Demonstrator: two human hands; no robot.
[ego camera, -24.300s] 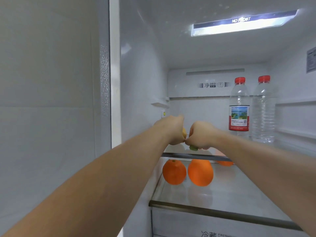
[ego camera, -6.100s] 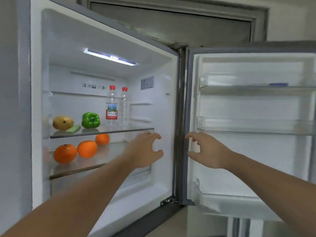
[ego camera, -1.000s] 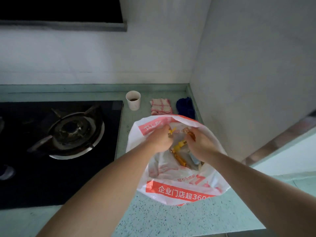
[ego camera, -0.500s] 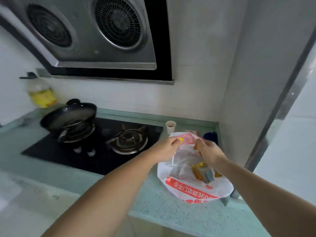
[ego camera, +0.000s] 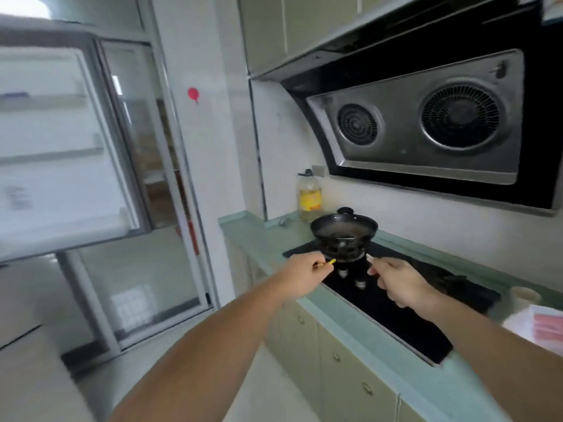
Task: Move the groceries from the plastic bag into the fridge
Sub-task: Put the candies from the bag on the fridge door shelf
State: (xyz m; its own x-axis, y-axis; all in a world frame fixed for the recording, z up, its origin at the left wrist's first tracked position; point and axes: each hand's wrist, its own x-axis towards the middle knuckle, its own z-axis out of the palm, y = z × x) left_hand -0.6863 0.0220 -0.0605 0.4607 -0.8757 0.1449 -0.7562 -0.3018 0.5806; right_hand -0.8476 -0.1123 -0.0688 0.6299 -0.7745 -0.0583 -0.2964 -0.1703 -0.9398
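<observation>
My left hand (ego camera: 304,277) is closed on a small item, of which only a yellow tip (ego camera: 332,261) sticks out past my fingers. My right hand (ego camera: 399,283) is closed too, with a pale bit showing at its top; what it holds is hidden in my fist. Both hands hover above the front edge of the black gas hob (ego camera: 393,312). The white and red plastic bag (ego camera: 542,327) lies on the counter at the far right edge of view, behind my right arm. The open fridge door (ego camera: 61,147) with its bare shelves is at the left, blurred.
A black wok (ego camera: 344,228) sits on the far burner, with an oil bottle (ego camera: 309,196) behind it. A paper cup (ego camera: 525,295) stands near the bag. The range hood (ego camera: 426,123) hangs above. A glass sliding door (ego camera: 146,208) and open floor lie between counter and fridge.
My view has swung left from the bag toward the fridge door. Both hands have come out of the bag, closed on small items, and now sit over the hob.
</observation>
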